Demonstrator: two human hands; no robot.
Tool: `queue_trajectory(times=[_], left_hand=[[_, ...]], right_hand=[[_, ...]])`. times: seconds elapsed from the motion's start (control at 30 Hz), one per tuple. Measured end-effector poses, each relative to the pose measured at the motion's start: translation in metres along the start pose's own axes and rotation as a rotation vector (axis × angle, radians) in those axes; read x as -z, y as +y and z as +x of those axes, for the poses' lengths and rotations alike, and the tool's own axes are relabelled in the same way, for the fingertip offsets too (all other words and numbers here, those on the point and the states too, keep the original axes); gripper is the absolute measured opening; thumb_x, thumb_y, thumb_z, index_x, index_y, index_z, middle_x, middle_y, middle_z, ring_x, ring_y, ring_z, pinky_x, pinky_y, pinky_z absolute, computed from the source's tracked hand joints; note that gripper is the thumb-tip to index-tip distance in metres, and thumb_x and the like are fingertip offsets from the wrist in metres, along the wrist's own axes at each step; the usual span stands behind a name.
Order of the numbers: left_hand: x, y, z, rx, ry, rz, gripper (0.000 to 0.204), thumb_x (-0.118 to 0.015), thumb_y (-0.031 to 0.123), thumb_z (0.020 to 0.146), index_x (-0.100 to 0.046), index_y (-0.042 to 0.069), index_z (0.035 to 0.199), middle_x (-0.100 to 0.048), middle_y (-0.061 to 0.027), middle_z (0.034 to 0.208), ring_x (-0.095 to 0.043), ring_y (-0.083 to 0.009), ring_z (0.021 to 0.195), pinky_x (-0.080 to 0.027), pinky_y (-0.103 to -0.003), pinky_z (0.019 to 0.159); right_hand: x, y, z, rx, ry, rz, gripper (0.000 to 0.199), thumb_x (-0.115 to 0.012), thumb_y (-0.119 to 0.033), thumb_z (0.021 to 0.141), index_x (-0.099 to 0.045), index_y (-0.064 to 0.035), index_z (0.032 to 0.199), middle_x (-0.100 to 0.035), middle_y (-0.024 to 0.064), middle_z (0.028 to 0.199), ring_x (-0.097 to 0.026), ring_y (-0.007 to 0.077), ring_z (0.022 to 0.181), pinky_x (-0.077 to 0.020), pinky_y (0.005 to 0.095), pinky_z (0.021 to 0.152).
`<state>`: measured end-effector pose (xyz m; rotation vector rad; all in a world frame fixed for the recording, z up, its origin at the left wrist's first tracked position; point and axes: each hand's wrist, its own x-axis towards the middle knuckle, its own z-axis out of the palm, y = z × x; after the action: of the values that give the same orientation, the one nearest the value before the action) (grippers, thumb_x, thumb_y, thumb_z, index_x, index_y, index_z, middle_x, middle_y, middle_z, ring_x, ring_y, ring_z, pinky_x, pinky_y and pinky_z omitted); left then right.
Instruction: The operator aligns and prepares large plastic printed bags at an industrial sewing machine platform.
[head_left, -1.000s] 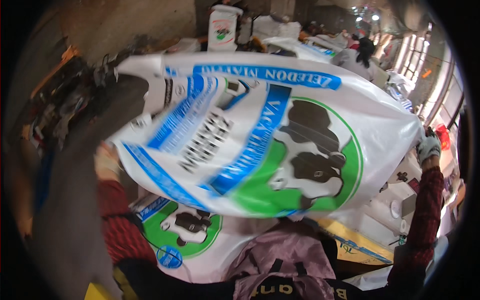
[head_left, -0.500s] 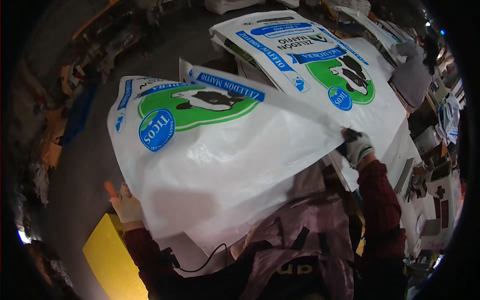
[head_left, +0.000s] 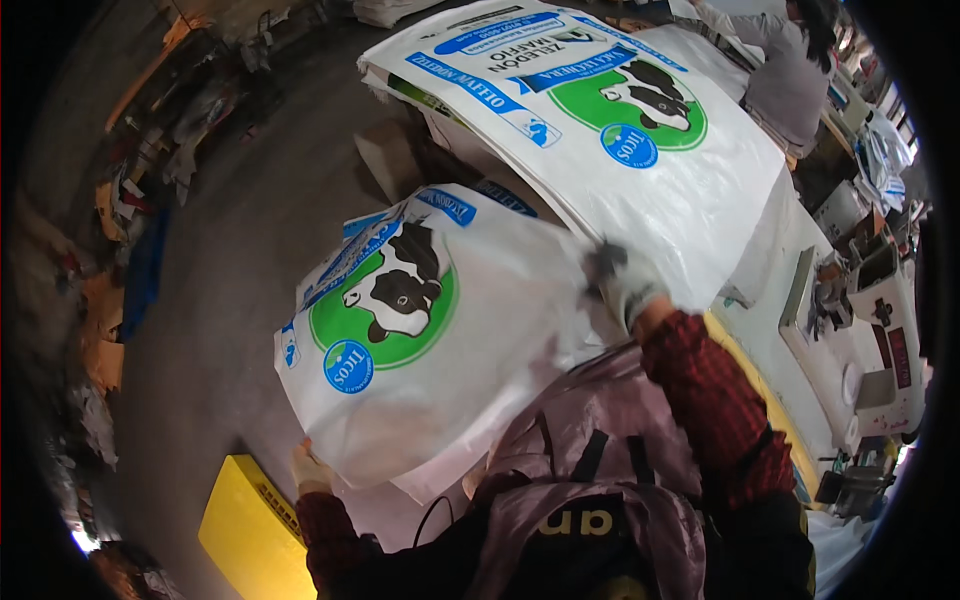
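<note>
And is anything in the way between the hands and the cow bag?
Nothing that I can see. The right hand grips the bag by its right side. The left hand is right at its lower left edge. The stack lies beyond the bag.

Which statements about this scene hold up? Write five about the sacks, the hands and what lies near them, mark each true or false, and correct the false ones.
1. The right hand is at the right edge of the loose sack. True.
2. The left hand is on top of the pile of sacks. False: it is by the loose sack's lower left edge.
3. The cow on the loose sack is printed on a red patch. False: the patch is green.
4. A yellow object is at the lower left of the picture. True.
5. The pile's top sack is plain black. False: it is white with printing.
</note>
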<state>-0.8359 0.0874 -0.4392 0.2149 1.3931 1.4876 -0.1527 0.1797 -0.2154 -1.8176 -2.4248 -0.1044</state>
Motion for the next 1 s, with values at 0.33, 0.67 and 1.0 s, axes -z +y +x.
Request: queue_trajectory(times=[0.33, 0.67, 1.0], left_hand=[[-0.050, 0.060, -0.041, -0.135, 0.077, 0.958, 0.031, -0.047, 0.032, 0.086, -0.060, 0.004, 0.090, -0.064, -0.0122, 0.086, -0.061, -0.0307, 0.082, -0.050, -0.039, 0.073], [-0.050, -0.072, -0.070, 0.372, 0.264, 0.451, 0.034, -0.047, 0.048, 0.089, -0.057, 0.018, 0.100, -0.057, 0.0003, 0.077, -0.054, -0.0137, 0.072, -0.047, -0.037, 0.066], [-0.086, -0.099, -0.156, -0.468, -0.055, 1.555, 0.058, -0.073, 0.025, 0.070, -0.045, 0.002, 0.114, -0.058, -0.0151, 0.101, -0.055, -0.0210, 0.095, -0.046, -0.033, 0.079]], right_hand=[[-0.084, 0.024, -0.066, -0.052, -0.370, -0.446, 0.030, -0.046, -0.022, 0.083, -0.065, -0.0118, 0.104, -0.066, 0.0035, 0.097, -0.061, 0.0211, 0.084, -0.0416, 0.0347, 0.079], [-0.216, 0.078, -0.119, -0.838, -0.370, 0.189, 0.051, -0.035, -0.041, 0.088, -0.046, -0.0093, 0.127, -0.044, 0.0149, 0.131, -0.042, 0.0315, 0.121, -0.0344, 0.0393, 0.100], [-0.239, 0.099, -0.128, -0.742, -0.351, 0.091, 0.041, -0.045, -0.041, 0.084, -0.060, -0.0098, 0.108, -0.059, 0.0158, 0.113, -0.054, 0.0343, 0.106, -0.0452, 0.0419, 0.084]])
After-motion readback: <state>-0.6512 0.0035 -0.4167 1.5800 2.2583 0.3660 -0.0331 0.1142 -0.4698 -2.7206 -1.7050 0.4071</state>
